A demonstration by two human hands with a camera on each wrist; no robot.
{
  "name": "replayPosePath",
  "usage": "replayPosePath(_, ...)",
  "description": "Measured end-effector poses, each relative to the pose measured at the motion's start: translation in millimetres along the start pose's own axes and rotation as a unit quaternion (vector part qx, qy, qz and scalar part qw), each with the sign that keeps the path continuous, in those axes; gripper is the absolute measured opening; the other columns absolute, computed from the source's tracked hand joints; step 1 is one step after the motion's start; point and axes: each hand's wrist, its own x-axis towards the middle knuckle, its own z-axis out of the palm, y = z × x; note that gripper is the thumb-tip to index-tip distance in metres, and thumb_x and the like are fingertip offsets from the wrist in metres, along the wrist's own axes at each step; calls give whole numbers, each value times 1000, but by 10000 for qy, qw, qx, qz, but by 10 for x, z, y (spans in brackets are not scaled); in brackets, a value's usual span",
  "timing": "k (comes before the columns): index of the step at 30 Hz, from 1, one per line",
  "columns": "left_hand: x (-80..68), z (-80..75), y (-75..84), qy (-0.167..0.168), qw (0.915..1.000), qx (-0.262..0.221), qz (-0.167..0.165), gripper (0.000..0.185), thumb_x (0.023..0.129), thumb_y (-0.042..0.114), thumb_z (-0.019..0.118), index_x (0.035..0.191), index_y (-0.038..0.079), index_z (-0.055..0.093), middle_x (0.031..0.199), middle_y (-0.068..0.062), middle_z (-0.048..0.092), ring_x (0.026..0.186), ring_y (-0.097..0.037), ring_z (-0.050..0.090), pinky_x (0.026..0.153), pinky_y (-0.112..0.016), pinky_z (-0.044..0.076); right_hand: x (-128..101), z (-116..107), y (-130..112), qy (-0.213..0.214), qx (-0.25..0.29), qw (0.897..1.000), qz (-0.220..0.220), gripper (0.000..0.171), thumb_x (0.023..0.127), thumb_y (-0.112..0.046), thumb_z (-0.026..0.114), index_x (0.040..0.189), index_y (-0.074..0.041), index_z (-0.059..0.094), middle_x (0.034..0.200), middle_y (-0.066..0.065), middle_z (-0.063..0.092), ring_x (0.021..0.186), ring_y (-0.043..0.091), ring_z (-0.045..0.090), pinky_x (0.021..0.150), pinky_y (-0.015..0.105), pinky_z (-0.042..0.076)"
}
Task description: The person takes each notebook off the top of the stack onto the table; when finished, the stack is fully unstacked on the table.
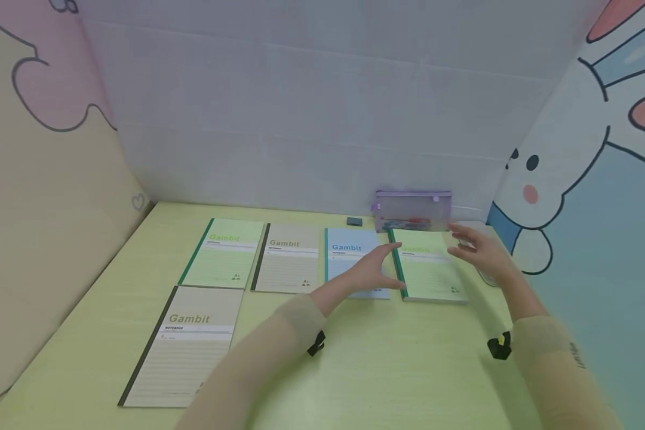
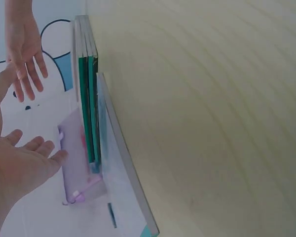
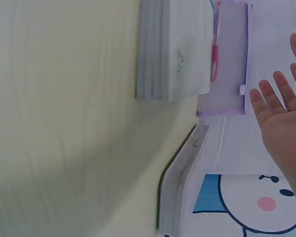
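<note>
Hands apart, left hand and right hand both open-fingered, flanking green notebook stack, holding nothing.

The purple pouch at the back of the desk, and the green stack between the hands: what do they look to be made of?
The purple pouch looks like soft translucent mesh or plastic: coloured items show dimly through it, and it has a purple trim. The green stack looks like paper notebooks with matte card covers and dark green spines; layered page edges show in the right wrist view. Both hands, left hand and right hand, hover open beside it.
</note>
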Motion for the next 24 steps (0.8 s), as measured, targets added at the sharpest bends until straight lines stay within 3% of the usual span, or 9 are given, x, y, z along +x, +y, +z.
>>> replayPosePath(4,76,65,-61,-276,9984,-396,-302,101,76,43,77,152,25,14,157,1,18,142,-21,24,111,-42,29,9,68,223,-288,425,9982,307,76,94,-28,59,152,-12,13,155,20,15,138,46,20,107,59,24)
replayPosePath(8,136,94,-123,-432,9943,-728,-643,101,76,39,78,152,23,14,156,1,21,142,-21,24,112,-43,28,25,128,403,-444,426,9967,539,78,94,-30,59,152,-9,12,156,21,11,138,48,18,106,61,25)
replayPosePath(16,201,185,-167,-666,9930,-479,-855,101,77,38,77,152,18,13,155,-5,26,141,-22,26,113,-39,26,46,185,611,-638,273,9940,850,79,91,-29,63,151,-6,17,149,28,25,131,47,33,103,60,30)
replayPosePath(24,228,233,-140,-784,9920,-418,-897,102,76,41,78,153,23,13,157,-2,20,142,-22,24,113,-40,26,46,200,619,-790,171,9902,1138,80,88,-31,67,149,-3,24,148,29,27,128,48,34,103,61,30)
